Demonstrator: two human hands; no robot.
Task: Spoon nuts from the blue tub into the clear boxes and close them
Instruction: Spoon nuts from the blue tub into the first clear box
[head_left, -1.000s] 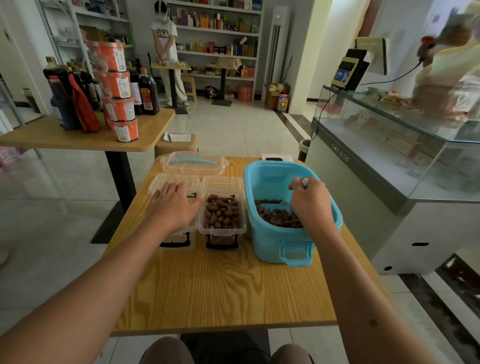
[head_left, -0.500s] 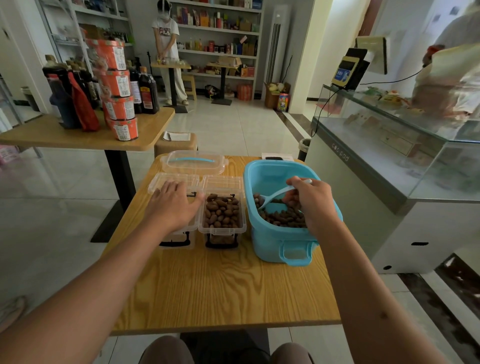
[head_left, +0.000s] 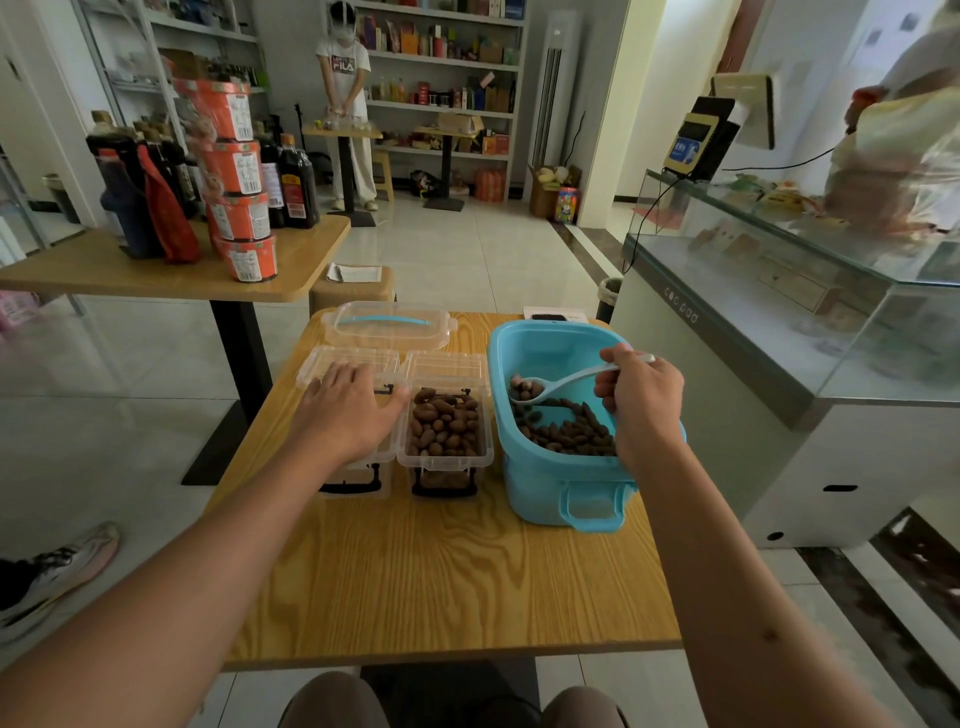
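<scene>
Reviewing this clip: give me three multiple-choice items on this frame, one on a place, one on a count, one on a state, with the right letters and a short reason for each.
1. Where is the spoon bowl?
A. over the blue tub
B. over the floor
C. inside the closed box

2. How many orange tubs are stacked on the other table?
A. one
B. four
C. seven

3. The box with nuts is:
A. lidded shut
B. tipped over
C. open, nearly full

Key: 1 A, the right hand holds it loaded above the tub's nuts. 2 B, four show. 3 C, its lid lies back while the left hand rests on the neighbouring box.
</scene>
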